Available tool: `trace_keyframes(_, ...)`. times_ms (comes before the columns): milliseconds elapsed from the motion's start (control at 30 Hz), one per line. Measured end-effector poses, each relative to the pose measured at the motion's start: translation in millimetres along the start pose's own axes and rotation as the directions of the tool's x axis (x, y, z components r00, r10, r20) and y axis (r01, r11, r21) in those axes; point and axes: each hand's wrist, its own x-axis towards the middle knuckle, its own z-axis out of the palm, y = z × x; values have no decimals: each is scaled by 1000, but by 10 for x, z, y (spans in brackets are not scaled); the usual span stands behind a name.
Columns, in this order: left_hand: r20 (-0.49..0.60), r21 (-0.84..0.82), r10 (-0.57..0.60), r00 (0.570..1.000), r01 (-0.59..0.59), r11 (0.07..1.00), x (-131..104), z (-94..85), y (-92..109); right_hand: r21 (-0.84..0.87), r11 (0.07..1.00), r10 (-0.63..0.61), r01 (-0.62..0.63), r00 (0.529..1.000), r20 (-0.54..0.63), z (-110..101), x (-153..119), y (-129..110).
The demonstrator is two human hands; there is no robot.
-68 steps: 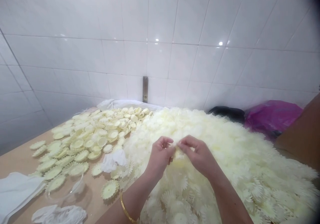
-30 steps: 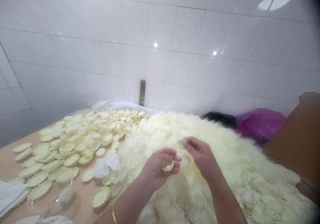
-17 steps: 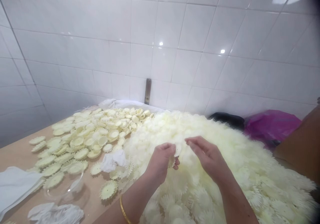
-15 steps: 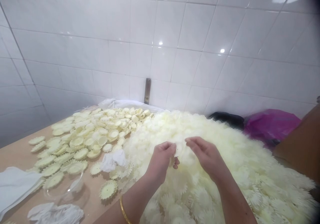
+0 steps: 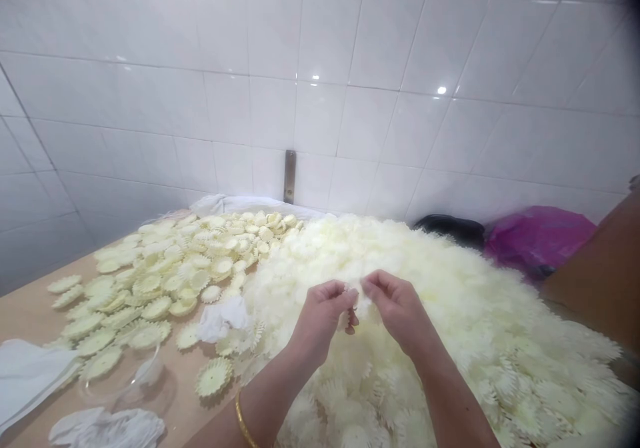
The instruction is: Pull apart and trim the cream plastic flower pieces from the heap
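My left hand, with a gold bangle on the wrist, is closed in a pinch. A pale piece with a notched edge shows between its fingers, mostly hidden. Close beside it, my right hand has thumb and forefinger pressed together; whatever they pinch blends into the pale background. Both hands are above a large heap of pale yellow, frilly flower-like petal pieces. On the left lies a pile of flat pale yellow discs with toothed rims. One toothed disc rests apart, near my left forearm.
A clear round plastic lid or dish sits at the left front. Crumpled white tissue, more tissue and folded white sheets lie around it. A purple bag and a black object are by the tiled wall.
My right hand has moved left, so its fingertips are now close to my left fingers. The whole view has shifted slightly.
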Motion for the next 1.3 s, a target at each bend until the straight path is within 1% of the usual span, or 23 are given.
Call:
trace_keyframes(100,-2,9,-37,999,37,999,10,-3,-14,-29,1000,-8,7,999,-45,-23,4,4)
trace_keyframes(267,11,-2,-31,999,31,1000,-5,-4,17,-114,993,-40,30,995,-89,-28,-5,-12)
trace_keyframes(400,-7,1,-55,998,55,998,-18,5,37,-173,982,-91,75,992,-83,15,-22,-27)
trace_keyframes(600,-51,-13,-63,997,62,998,2,1,18,-290,953,-115,82,989,-98,62,-14,14)
trace_keyframes(733,-73,48,-26,997,29,998,22,-27,-8,-339,924,-240,175,957,-161,71,-23,-1)
trace_keyframes(767,-75,61,-15,997,20,998,27,-34,-17,-344,916,-271,204,949,-160,71,-30,-13)
trace_keyframes(833,-74,75,4,997,2,997,37,-44,-36,-335,909,-302,248,946,-117,65,-44,-38)
trace_keyframes(900,-71,79,21,997,-15,997,44,-52,-50,-311,914,-286,259,957,-46,50,-52,-55)
trace_keyframes(1033,-25,23,13,1000,-12,1000,59,-67,-48,-208,960,-180,189,982,63,-15,-47,-62)
trace_keyframes(1133,40,-26,5,999,-4,1000,70,-85,-24,-144,978,-132,150,983,128,-77,-38,-68)
trace_keyframes(1233,90,-8,-3,996,4,1000,68,-98,8,-129,979,-134,156,977,167,-116,-37,-82)
trace_keyframes(1300,102,14,-18,995,16,1000,58,-101,32,-135,974,-156,180,973,170,-122,-42,-90)
